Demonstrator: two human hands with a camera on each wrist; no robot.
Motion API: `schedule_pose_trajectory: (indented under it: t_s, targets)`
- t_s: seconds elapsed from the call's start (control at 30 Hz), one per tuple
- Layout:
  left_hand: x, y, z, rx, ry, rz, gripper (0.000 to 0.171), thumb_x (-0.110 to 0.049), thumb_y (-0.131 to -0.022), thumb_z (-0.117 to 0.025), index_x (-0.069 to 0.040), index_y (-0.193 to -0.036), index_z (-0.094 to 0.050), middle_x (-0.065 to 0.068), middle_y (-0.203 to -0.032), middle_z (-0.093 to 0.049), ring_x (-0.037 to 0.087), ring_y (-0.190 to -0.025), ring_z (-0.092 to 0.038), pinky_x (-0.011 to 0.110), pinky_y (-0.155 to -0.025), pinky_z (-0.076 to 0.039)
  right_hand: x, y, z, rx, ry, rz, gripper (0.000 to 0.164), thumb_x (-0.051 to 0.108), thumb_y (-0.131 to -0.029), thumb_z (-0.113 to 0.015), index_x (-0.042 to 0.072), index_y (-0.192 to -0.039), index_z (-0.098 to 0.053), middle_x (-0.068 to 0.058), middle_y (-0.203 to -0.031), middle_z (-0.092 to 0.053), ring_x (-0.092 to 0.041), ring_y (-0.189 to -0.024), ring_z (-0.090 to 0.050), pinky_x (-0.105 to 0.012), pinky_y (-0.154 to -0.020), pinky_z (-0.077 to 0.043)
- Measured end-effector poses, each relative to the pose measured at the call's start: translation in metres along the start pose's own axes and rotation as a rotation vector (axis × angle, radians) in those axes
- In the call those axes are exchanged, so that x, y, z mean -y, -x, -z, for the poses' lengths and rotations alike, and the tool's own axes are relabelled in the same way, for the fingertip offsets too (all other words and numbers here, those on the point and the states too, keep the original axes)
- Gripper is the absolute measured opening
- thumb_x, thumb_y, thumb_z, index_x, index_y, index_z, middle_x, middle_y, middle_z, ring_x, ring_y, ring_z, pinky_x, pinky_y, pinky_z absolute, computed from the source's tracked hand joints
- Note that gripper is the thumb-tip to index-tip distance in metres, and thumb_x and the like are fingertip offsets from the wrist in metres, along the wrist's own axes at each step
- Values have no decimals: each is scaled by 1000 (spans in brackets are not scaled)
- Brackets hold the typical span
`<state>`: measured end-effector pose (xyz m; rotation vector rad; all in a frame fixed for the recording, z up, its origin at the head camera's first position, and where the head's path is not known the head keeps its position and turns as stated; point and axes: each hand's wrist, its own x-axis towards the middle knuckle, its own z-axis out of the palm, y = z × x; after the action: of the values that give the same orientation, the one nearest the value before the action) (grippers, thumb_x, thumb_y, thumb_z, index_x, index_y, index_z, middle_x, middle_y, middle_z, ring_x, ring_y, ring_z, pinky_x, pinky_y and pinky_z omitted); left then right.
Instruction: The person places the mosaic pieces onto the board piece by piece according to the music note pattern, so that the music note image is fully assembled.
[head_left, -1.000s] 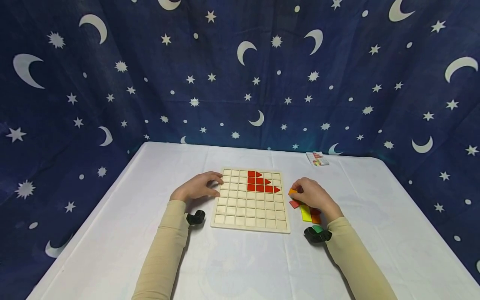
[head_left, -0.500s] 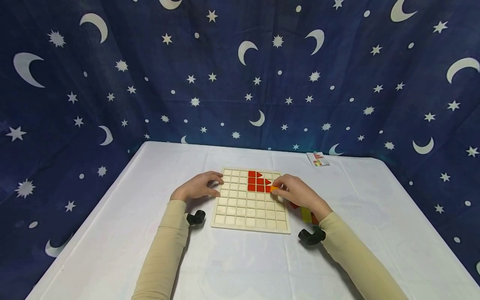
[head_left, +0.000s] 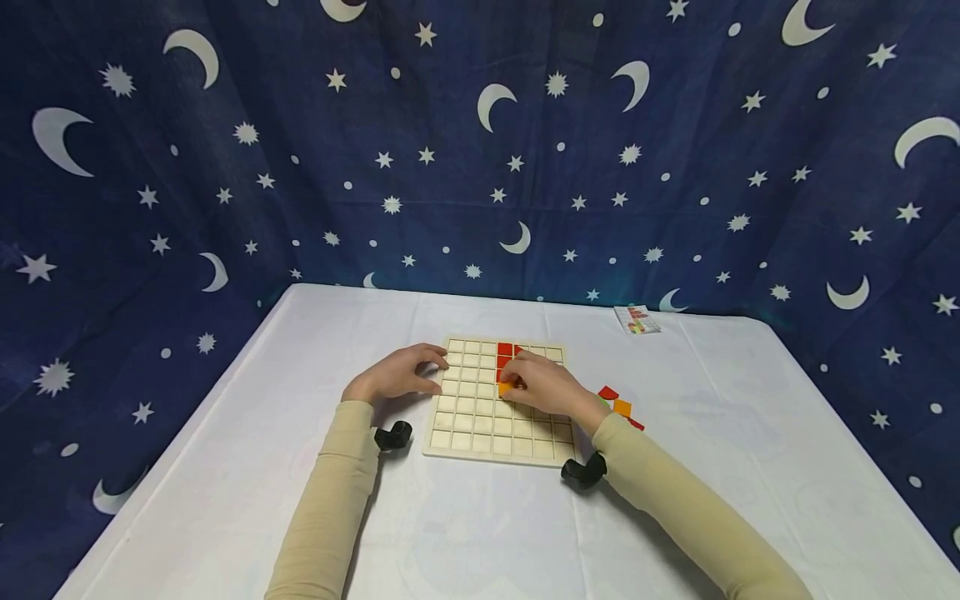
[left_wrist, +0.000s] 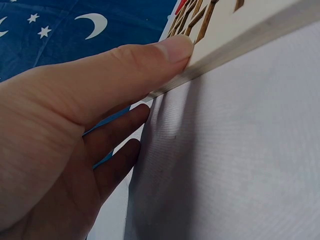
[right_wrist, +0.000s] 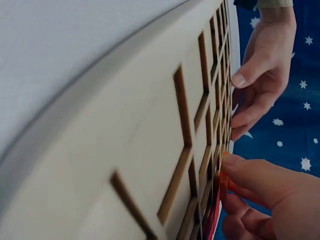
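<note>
Orange tile [head_left: 504, 388]: pinched by right hand [head_left: 550, 386], red tiles [head_left: 504, 362] just beyond grip; left hand [head_left: 400, 372], fingers relaxed, farther off.

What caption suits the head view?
Right hand pinches an orange piece at the gridded board while the left hand touches its edge.

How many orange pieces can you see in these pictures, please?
2. One orange piece is pinched by the right hand at the grid board; another orange piece lies on the white table, right of the board. More may be hidden behind the right arm.
</note>
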<state>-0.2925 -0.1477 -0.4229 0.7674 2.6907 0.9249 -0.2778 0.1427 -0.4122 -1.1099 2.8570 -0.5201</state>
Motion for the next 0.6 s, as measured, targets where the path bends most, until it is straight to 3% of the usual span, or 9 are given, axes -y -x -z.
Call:
schedule_pose_trajectory:
  t_s: [0.43,0.6]
  targets:
    - [-2,0,1,6,-9,6,40,-19,-84,-78,-7,-120,-66,13,-146,-46,32,-139,-36,44,-116,-29,0,-1,-5,-2,14,-25,17,22,-89,-72,11,-103,-71,0,-102,-65,-16,-92,-60,-35,-84,-52]
    - [-2,0,0,7,3,23,41,-19,-84,-78,-7,-120,-66,13,-147,-46,32,-140,-35,45,-116,-28,-1,4,-1,-22,-51,-29,18,22,-90,-71,11,-105,-71,2,-100,-65,-15,-91,-59,-34,-83,-51]
